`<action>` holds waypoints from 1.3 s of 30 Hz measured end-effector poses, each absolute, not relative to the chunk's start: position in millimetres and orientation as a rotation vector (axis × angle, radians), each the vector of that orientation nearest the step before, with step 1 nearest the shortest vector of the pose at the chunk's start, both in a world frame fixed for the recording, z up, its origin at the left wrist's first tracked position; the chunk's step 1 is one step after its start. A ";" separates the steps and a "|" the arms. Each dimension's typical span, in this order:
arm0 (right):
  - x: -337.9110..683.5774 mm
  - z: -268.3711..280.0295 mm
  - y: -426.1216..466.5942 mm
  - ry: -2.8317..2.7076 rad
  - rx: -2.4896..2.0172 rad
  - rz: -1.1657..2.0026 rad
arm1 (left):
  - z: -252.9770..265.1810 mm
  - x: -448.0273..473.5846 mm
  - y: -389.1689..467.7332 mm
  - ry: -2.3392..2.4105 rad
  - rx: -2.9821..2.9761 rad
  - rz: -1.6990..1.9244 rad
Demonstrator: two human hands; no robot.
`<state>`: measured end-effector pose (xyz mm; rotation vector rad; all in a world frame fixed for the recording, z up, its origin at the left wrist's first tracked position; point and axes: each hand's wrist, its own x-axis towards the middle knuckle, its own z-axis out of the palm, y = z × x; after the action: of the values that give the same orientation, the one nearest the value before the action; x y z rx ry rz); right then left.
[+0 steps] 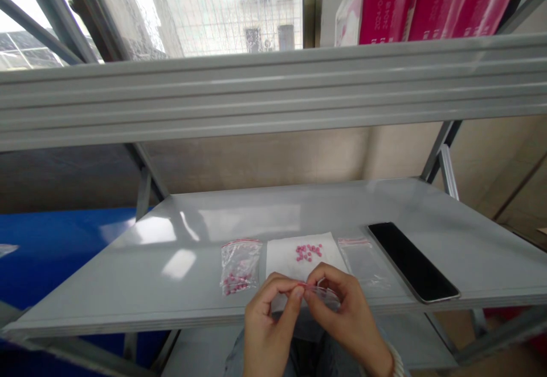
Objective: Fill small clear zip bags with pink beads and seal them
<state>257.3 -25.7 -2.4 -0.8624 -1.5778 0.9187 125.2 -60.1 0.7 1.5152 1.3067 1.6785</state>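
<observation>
Close together at the front edge of the grey shelf, my left hand (271, 317) and my right hand (344, 308) pinch the red-striped top of a small clear zip bag (327, 294). Fingers cover much of this bag, so its contents cannot be made out. Just beyond my hands, several small pink-red beads (308, 255) lie loose on a white sheet of paper (280, 254). Left of the paper is a zip bag with similar beads (240, 267) gathered near its bottom. To the right, another clear zip bag (363, 263) lies flat and looks empty.
A black phone (412, 260) lies at the right on the shelf surface (141, 280). A thick grey metal beam (273, 92) crosses above at the front. Pink-red boxes (440, 7) stand on the upper level. Below the shelf edge is a lower grey surface (205, 348).
</observation>
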 end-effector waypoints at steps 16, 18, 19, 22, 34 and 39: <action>256.6 1.2 -22.4 -1.460 -0.852 1.051 | -4.3 131.8 -61.8 1.352 1.444 1.738; 256.8 2.2 -21.9 -1.445 -0.850 1.048 | -5.2 132.5 -62.0 1.346 1.425 1.749; 257.2 2.6 -21.8 -1.442 -0.849 1.045 | -5.4 133.0 -62.1 1.342 1.416 1.755; 258.8 3.2 -21.6 -1.451 -0.846 1.038 | -5.1 134.5 -62.4 1.342 1.397 1.766; 258.5 -0.3 -21.6 -1.395 -0.810 1.015 | -5.7 135.5 -62.6 1.359 1.369 1.842; 259.0 0.5 -21.4 -1.383 -0.790 0.995 | -5.6 136.4 -63.8 1.368 1.351 1.869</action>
<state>259.0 -21.4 0.5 -0.7905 -1.3828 0.9954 136.4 -63.8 -5.6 1.3509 1.3682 1.8690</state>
